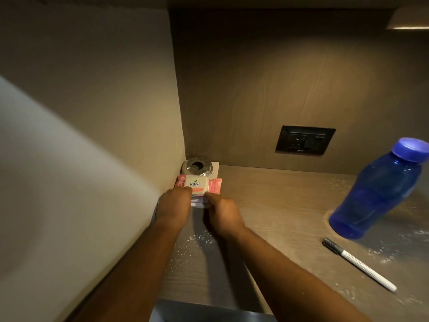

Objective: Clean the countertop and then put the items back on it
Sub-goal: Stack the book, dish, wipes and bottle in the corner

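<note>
Head view: fingertips hidden; left hand (173, 206) and right hand (221, 213) apparently pinch wipes pack (196, 185) before ashtray (197, 167).

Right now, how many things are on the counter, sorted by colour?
Blue: 1, the water bottle
Pink: 1, the Kara wipes pack, held by the left hand and right hand
Black and white: 1, the marker pen
Silver: 1, the round ashtray
White: 1, the card under it
Total: 5
</note>
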